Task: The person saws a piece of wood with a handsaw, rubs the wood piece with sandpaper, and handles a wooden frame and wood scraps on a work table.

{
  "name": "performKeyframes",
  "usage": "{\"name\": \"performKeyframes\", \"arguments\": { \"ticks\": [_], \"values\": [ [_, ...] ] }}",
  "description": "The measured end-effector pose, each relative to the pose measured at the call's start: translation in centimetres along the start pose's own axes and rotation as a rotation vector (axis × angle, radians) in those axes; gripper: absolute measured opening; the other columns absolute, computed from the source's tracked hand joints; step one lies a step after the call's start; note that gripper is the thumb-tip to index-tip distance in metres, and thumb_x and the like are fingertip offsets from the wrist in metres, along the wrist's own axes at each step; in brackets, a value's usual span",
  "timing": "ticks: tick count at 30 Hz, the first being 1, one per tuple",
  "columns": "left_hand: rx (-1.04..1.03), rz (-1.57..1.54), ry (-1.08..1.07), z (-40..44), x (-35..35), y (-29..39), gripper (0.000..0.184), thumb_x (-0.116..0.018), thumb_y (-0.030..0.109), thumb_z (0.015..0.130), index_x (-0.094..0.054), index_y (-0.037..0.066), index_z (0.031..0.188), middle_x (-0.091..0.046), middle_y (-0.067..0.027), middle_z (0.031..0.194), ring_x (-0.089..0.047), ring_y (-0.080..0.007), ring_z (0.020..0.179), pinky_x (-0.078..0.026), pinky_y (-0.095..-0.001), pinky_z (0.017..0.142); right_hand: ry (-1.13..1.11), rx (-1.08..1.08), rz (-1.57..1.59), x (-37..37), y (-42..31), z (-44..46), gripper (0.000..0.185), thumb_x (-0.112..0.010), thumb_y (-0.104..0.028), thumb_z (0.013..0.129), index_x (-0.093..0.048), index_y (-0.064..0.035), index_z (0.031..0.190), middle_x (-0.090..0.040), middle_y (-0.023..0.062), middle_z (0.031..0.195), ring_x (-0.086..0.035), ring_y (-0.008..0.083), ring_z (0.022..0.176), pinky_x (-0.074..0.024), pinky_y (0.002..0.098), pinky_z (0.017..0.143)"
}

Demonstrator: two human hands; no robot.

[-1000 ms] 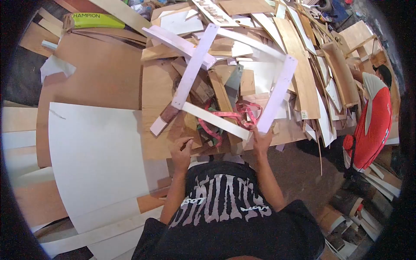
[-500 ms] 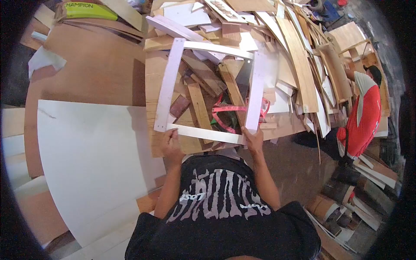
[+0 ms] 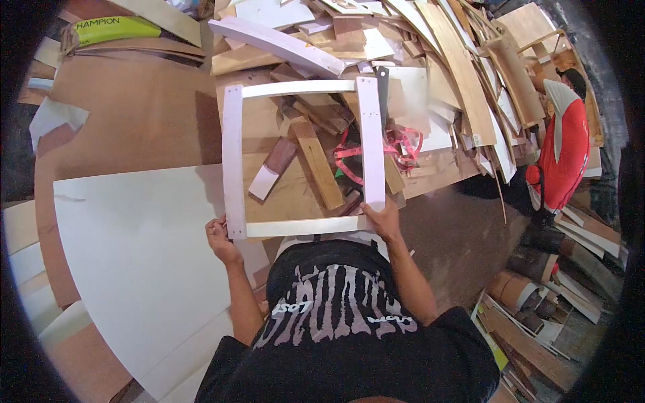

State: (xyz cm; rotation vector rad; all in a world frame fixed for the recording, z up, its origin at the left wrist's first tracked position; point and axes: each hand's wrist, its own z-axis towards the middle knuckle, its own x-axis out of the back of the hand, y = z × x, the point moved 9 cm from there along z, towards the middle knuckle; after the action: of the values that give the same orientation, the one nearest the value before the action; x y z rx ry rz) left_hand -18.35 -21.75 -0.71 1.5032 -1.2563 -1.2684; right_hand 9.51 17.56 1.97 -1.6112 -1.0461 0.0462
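Observation:
A rectangular wooden frame (image 3: 233, 161) of pale pinkish side pieces and whitish cross pieces is held in front of my body, above the workbench. My right hand (image 3: 384, 220) grips its lower right corner, with the thumb on the face of the side piece. At the lower left corner, my left hand (image 3: 224, 240) has its curled fingers against the outer edge; part of its grip is hidden. Through the opening show a wood block (image 3: 310, 161), a sanding block-like piece with a white end (image 3: 274, 168), and a tangled pink-red strap (image 3: 405, 149).
Scrap boards (image 3: 463, 87) are heaped at the back and right of the bench. A large white panel (image 3: 127, 248) lies on the left. A long pinkish board (image 3: 275, 46) rests behind the frame. Another person in a red top (image 3: 568, 158) bends over at the right.
The frame has moved left and nearer to my body, and turned until it sits almost square to me. Both hands have gone with it, my left hand shifting to the outer side of its corner.

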Motion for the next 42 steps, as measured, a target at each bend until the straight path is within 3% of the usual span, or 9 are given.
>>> {"name": "performKeyframes", "arguments": {
  "ticks": [1,5,11,19,27,30,32,38,42],
  "values": [
    [0.063,-0.009,0.037,-0.1,0.4,0.8,0.024,-0.046,0.023,0.106,-0.054,0.005,0.093,-0.063,-0.0057,0.101,-0.059,-0.0131,0.091,-0.049,-0.03,0.084,0.0,-0.004,0.007,-0.5,0.3,-0.1,0.055,-0.084,-0.035,0.075,-0.067,-0.0022,0.115,-0.072,0.0166,0.102,-0.071,0.0299,0.092,-0.0548,0.0399,0.082],
    [0.084,0.421,-0.047,0.9,2.6,-0.3,0.023,-0.045,0.02,0.105,-0.053,0.006,0.089,-0.046,0.0007,0.081,-0.041,-0.0103,0.074,-0.038,-0.0262,0.07,-0.016,0.082,-0.066,-2.3,-0.3,-0.4,0.05,-0.083,-0.035,0.077,-0.068,-0.0023,0.111,-0.073,0.0155,0.099,-0.072,0.0272,0.089,-0.0557,0.0398,0.08],
    [-0.007,0.573,0.269,-3.6,6.1,-2.3,0.021,-0.044,0.017,0.102,-0.053,0.004,0.089,-0.048,-0.0012,0.084,-0.045,-0.0156,0.083,-0.04,-0.0317,0.08,-0.067,0.237,-0.194,-3.4,-2.1,0.3,0.05,-0.081,-0.035,0.078,-0.067,-0.0001,0.111,-0.073,0.0177,0.097,-0.072,0.0286,0.089,-0.0556,0.0394,0.079],
    [-0.059,0.489,0.217,-4.0,4.7,-0.2,0.021,-0.044,0.018,0.103,-0.054,0.004,0.091,-0.049,-0.0024,0.086,-0.045,-0.0157,0.084,-0.039,-0.0309,0.081,0.021,0.343,-0.147,-2.8,-2.3,2.3,0.055,-0.082,-0.037,0.076,-0.066,0.0006,0.114,-0.072,0.0192,0.097,-0.072,0.0282,0.089,-0.0551,0.0387,0.079],
    [-0.143,0.559,0.088,1.3,-3.3,2.0,0.023,-0.044,0.019,0.103,-0.056,0.001,0.094,-0.055,-0.0077,0.086,-0.049,-0.0189,0.084,-0.042,-0.0337,0.082,0.099,0.165,-0.142,0.6,-2.6,3.8,0.053,-0.08,-0.04,0.077,-0.068,-0.0012,0.111,-0.073,0.0182,0.097,-0.071,0.0296,0.089,-0.0544,0.0403,0.079],
    [-0.091,0.604,-0.027,1.8,-9.1,3.6,0.024,-0.044,0.019,0.102,-0.056,0.0,0.095,-0.057,-0.0102,0.087,-0.051,-0.0216,0.084,-0.042,-0.0354,0.082,0.323,0.377,-0.313,4.0,-2.9,2.4,0.052,-0.08,-0.039,0.077,-0.068,-0.0009,0.11,-0.073,0.0179,0.096,-0.071,0.0275,0.087,-0.0541,0.0396,0.078],
    [-0.197,0.607,-0.106,3.1,-11.5,1.9,0.026,-0.045,0.021,0.101,-0.057,-0.001,0.092,-0.058,-0.0102,0.085,-0.052,-0.0224,0.081,-0.043,-0.0365,0.081,0.228,0.048,-0.05,5.7,-3.4,1.1,0.053,-0.08,-0.041,0.078,-0.068,0.0002,0.11,-0.073,0.0169,0.096,-0.07,0.025,0.085,-0.0538,0.0386,0.078],
    [-0.163,0.5,-0.217,2.4,-23.2,-0.1,0.029,-0.047,0.025,0.101,-0.059,-0.001,0.095,-0.059,-0.0099,0.083,-0.053,-0.0211,0.078,-0.044,-0.0364,0.076,0.581,0.002,-0.018,13.0,3.7,0.2,0.044,-0.081,-0.03,0.079,-0.068,0.0017,0.107,-0.072,0.014,0.092,-0.068,0.0204,0.083,-0.0527,0.0366,0.076],
    [-0.305,0.592,-0.537,0.1,-33.6,-1.2,0.031,-0.047,0.026,0.101,-0.059,-0.001,0.098,-0.061,-0.0119,0.086,-0.058,-0.0237,0.084,-0.045,-0.0374,0.079,0.707,-0.023,-0.015,19.0,7.6,0.5,0.042,-0.08,-0.027,0.08,-0.067,0.0031,0.105,-0.071,0.0132,0.089,-0.065,0.0197,0.08,-0.0521,0.0355,0.074]
  ]
}}
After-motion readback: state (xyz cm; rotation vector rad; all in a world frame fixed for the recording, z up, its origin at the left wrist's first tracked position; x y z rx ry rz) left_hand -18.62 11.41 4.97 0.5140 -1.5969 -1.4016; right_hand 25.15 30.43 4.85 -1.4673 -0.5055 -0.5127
